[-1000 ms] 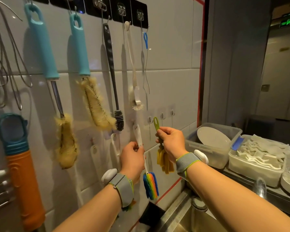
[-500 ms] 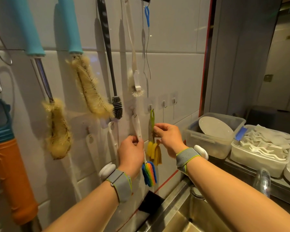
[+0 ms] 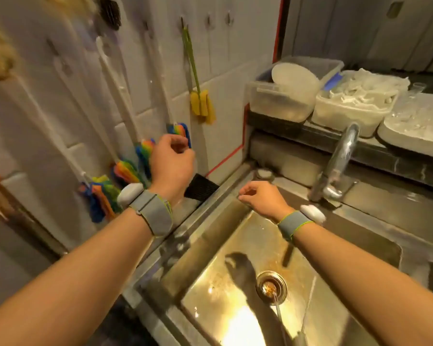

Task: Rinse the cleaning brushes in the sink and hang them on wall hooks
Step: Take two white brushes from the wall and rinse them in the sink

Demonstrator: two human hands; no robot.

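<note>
Two empty hands, left hand, right hand, over sink, no legible writing.

A green-handled brush with a yellow sponge head hangs straight down from a wall hook on the white tiles. To its left, several white-handled brushes with rainbow-coloured heads hang in a slanting row against the same wall, somewhat blurred. Below and to the right lies the steel sink, its basin wet, with a round drain.
</note>
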